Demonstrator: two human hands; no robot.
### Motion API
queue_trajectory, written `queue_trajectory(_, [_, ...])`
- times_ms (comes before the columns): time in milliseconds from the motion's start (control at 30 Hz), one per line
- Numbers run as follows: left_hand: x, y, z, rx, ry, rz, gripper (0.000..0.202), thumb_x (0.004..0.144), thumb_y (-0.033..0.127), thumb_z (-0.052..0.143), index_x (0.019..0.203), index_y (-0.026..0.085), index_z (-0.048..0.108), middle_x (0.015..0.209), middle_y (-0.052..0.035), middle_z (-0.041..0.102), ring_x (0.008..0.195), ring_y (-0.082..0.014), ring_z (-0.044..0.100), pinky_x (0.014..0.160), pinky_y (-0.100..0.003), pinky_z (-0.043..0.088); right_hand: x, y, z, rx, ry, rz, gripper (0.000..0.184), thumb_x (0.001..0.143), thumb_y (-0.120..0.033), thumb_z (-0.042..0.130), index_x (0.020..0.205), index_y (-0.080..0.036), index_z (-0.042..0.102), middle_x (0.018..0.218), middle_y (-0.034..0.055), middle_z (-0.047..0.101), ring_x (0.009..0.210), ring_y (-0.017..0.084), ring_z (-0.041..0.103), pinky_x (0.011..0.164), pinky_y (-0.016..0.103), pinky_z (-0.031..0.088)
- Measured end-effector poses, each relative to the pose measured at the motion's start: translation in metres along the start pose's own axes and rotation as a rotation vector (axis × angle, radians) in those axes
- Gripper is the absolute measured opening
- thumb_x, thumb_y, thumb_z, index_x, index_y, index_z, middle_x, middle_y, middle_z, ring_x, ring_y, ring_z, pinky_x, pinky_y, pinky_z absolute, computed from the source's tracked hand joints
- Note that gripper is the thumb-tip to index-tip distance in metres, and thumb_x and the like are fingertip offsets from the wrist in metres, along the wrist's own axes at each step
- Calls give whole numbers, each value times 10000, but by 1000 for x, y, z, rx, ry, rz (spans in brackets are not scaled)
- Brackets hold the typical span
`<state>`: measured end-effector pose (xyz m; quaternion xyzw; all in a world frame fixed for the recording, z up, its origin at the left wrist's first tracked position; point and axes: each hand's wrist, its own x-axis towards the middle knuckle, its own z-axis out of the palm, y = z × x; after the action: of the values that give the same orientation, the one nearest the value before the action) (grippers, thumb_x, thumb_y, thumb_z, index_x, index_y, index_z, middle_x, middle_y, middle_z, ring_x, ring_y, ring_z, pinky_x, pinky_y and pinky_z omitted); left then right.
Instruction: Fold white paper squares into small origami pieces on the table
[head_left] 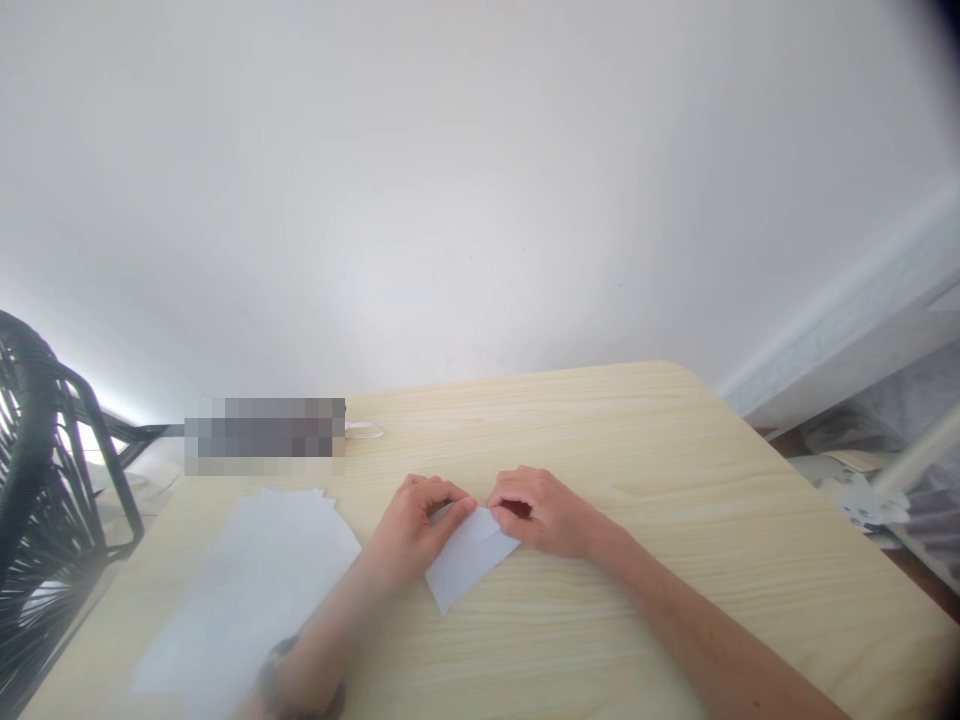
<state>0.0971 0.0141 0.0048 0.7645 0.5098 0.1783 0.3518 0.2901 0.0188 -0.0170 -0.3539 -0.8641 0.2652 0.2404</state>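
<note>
A small folded piece of white paper [466, 562] lies on the table between my hands, one corner pointing toward me. My left hand [426, 522] pinches its far edge between thumb and fingers. Close beside it, my right hand [541, 512] pinches the same far edge near the right corner, fingers curled. The fingertips of both hands almost meet at the top of the paper. A dark band [281, 675] circles my left wrist.
A stack of white paper sheets [247, 590] lies left on the wooden table [637, 620], partly behind my left forearm. A blurred-out object [262, 435] with a white loop sits at the back left. A black woven chair [45, 480] stands left; a white wall [480, 200] rises behind.
</note>
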Motion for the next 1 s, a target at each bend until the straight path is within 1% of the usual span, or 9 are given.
queue_trajectory(200, [-1, -2, -3, -7, 5, -15, 309, 831, 380, 417, 725, 180, 628, 725, -23, 639, 745, -181, 517, 679, -282, 362, -6, 7, -12, 78, -89, 59, 117, 749, -110, 452, 682, -157, 536, 654, -18, 526, 602, 85, 451, 555, 185, 337])
queue_trajectory(333, [0, -1, -4, -23, -3, -19, 318, 832, 375, 410, 709, 176, 625, 710, -22, 637, 713, -171, 518, 663, -277, 366, -6, 7, -13, 94, -129, 91, 94, 755, -134, 459, 694, -160, 526, 657, -21, 519, 594, 81, 443, 526, 175, 333])
queue_trajectory(400, [0, -1, -3, -14, 0, -21, 302, 827, 365, 418, 717, 183, 633, 716, -22, 640, 741, -180, 512, 688, -287, 364, -5, 3, -10, 51, -119, 72, 113, 778, -187, 469, 677, -162, 513, 633, -26, 508, 587, 82, 432, 555, 188, 336])
queue_trajectory(467, [0, -1, -1, -8, -4, -22, 285, 822, 358, 427, 730, 194, 641, 727, -19, 645, 776, -191, 502, 712, -297, 359, -2, -1, -6, -20, -89, 39, 182, 808, -248, 462, 650, -164, 497, 601, -35, 493, 567, 80, 409, 604, 214, 333])
queue_trajectory(567, [0, -1, 1, -2, -5, -20, 278, 821, 358, 429, 735, 202, 642, 730, -17, 645, 793, -196, 487, 718, -301, 355, 1, -5, -2, -74, -63, -9, 240, 844, -242, 418, 626, -162, 479, 592, -40, 477, 561, 77, 393, 632, 231, 315])
queue_trajectory(700, [0, -2, 0, -18, -16, -23, 300, 826, 371, 422, 712, 189, 631, 707, -24, 628, 766, -187, 476, 679, -287, 360, 0, -1, -8, 6, -126, -47, 248, 872, -255, 383, 672, -161, 496, 623, -32, 484, 576, 77, 414, 643, 224, 324])
queue_trajectory(800, [-1, -2, -2, -31, -17, -41, 314, 820, 385, 430, 698, 177, 631, 693, -29, 614, 757, -182, 474, 671, -280, 364, -3, 3, -14, 45, -167, -39, 290, 874, -283, 380, 630, -156, 474, 599, -31, 455, 566, 80, 404, 623, 219, 332])
queue_trajectory(900, [-3, -1, -4, -34, -25, -37, 333, 822, 395, 425, 677, 173, 627, 668, -24, 604, 747, -177, 472, 664, -274, 364, -4, 5, -16, 63, -172, -26, 323, 868, -295, 388, 582, -156, 445, 579, -32, 431, 557, 82, 392, 591, 218, 327])
queue_trajectory(1000, [-3, 0, -4, -29, -28, 1, 359, 831, 393, 410, 622, 173, 603, 626, -8, 594, 712, -164, 476, 671, -268, 362, -4, 4, -14, 64, -142, -20, 360, 865, -305, 395, 535, -159, 402, 545, -39, 388, 533, 80, 363, 564, 221, 314])
